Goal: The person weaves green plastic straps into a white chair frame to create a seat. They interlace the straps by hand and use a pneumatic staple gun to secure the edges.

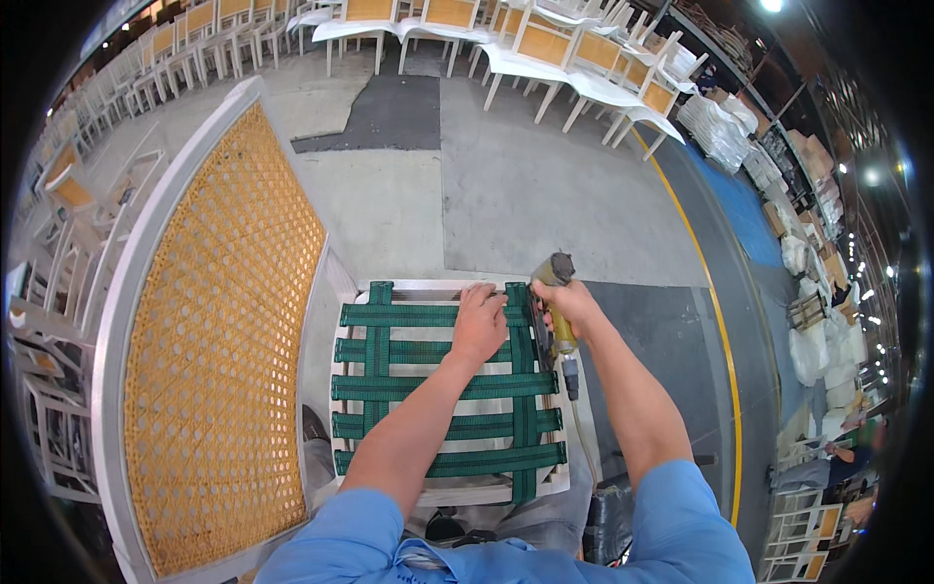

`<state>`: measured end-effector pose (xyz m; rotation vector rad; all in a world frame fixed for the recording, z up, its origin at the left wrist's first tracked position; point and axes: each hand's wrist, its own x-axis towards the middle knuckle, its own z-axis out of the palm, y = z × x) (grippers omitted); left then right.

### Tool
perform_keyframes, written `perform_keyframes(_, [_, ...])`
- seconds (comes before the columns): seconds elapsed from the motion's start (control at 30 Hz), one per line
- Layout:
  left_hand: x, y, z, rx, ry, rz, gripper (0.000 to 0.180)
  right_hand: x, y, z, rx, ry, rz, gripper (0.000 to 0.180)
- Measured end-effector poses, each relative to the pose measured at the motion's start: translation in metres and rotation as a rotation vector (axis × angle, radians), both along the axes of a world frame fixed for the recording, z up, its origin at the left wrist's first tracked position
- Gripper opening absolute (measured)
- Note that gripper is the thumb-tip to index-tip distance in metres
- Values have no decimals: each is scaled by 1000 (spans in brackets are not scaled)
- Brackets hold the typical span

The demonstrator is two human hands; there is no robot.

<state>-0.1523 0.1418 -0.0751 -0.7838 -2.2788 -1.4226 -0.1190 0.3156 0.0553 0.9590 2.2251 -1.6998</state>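
My right hand [579, 307] is closed around the olive-yellow body of an air staple gun [563, 336], held at the far right corner of a chair seat. Its air hose [584, 433] hangs down along the right side. Green webbing straps [418, 387] run both ways across the pale seat frame [556, 477], woven over and under. My left hand [480, 329] lies on the farthest cross strap, fingers stretched toward the far rail, holding nothing. The staple gun's nose is hidden by my hand and the gun itself.
The chair's white-framed cane backrest [219, 341] rises at the left of the seat. Rows of white chairs [535, 54] stand along the far side, with more frames [58, 389] at left. A yellow line [725, 341] marks the floor; wrapped goods [720, 131] and another person [846, 455] are at right.
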Motion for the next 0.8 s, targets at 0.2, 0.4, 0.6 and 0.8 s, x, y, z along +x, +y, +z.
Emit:
perform_keyframes(0.2, [101,-25,33,226,-517,-203,25,141,57,32,-77,80,-162,35])
perform_keyframes(0.4, [269,-145,68,162,-1529,-811,35,344,94,36,-92,-121,-374,41])
perform_keyframes(0.6, [318,-180,33,861,-2038,-294,65,520,138,-47,-195,-246,-740,55])
perform_keyframes(0.8, [293,-156,-7,1115,-1888,14,65,570,150,-143,-516,-90,-838,55])
